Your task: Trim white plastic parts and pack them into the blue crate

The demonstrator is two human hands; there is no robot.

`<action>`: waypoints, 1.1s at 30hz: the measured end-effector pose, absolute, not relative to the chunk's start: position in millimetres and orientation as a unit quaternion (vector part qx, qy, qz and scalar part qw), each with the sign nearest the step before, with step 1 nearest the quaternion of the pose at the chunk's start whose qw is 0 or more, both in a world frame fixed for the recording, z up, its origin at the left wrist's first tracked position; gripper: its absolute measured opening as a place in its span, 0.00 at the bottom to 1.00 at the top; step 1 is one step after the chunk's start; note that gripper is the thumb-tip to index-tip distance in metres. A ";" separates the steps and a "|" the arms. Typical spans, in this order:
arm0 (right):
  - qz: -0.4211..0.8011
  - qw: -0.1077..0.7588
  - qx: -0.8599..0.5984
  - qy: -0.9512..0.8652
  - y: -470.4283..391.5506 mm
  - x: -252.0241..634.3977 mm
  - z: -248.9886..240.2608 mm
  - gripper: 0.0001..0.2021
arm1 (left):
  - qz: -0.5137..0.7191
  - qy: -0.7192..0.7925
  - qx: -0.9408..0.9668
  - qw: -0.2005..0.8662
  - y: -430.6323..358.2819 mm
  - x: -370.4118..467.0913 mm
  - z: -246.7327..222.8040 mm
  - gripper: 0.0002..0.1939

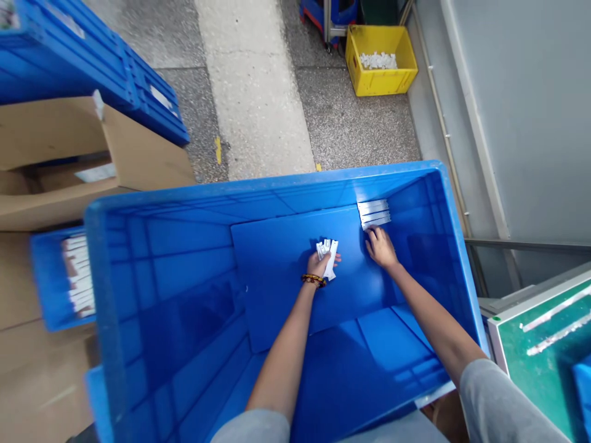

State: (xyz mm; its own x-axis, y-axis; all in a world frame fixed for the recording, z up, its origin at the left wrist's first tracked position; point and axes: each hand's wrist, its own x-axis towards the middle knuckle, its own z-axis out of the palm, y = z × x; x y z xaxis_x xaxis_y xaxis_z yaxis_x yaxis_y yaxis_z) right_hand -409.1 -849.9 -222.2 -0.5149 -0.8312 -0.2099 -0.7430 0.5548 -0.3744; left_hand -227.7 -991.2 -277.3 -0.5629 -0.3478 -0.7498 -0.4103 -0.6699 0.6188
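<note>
Both my arms reach down into a big blue plastic bin (272, 186). A flat blue sheet (281, 277) lies on its floor. My left hand (318, 263), with a beaded bracelet at the wrist, grips several narrow white strips (330, 258) between thumb and fingers, over the middle of the sheet. My right hand (381, 247) is at the near edge of a row of white strips (373, 212) laid side by side in the far right corner. Its fingers are bent down against the nearest strip; whether they pinch it is hidden.
Left of the bin stand an open cardboard box (152, 151), stacked blue crates (129, 80) and a small blue tray (46, 283) of white pieces. A yellow crate (383, 83) with white parts sits on the floor ahead. A green-topped table (540, 344) is at right.
</note>
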 end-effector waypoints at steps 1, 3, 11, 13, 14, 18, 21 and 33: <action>-0.128 0.190 -0.451 0.862 -852.1 -409.0 -220.8 0.17 | 0.787 0.406 -0.463 0.023 -991.7 -227.1 -278.7 0.14; -0.151 0.205 -0.442 0.860 -857.9 -405.6 -218.3 0.17 | 0.790 0.408 -0.458 0.027 -992.3 -226.3 -280.9 0.15; -0.269 0.307 -0.396 0.822 -892.0 -361.9 -236.8 0.14 | 0.786 0.447 -0.422 0.066 -986.9 -222.8 -278.1 0.11; -0.287 0.317 -0.378 0.821 -893.1 -365.5 -240.1 0.15 | 0.785 0.454 -0.417 0.062 -987.3 -223.2 -276.6 0.12; -0.296 0.316 -0.372 0.821 -891.0 -371.1 -239.4 0.14 | 0.785 0.455 -0.417 0.054 -987.8 -223.9 -276.1 0.13; -0.318 0.280 -0.361 0.831 -868.7 -406.7 -223.5 0.10 | 0.793 0.442 -0.419 0.015 -988.7 -228.6 -274.4 0.19; -0.295 0.227 -0.366 0.853 -847.7 -429.6 -210.7 0.12 | 0.794 0.437 -0.422 -0.001 -986.0 -230.8 -272.6 0.20; -0.138 0.202 -0.513 0.822 -824.9 -404.2 -218.8 0.09 | 0.806 0.432 -0.406 -0.003 -993.7 -226.8 -261.0 0.24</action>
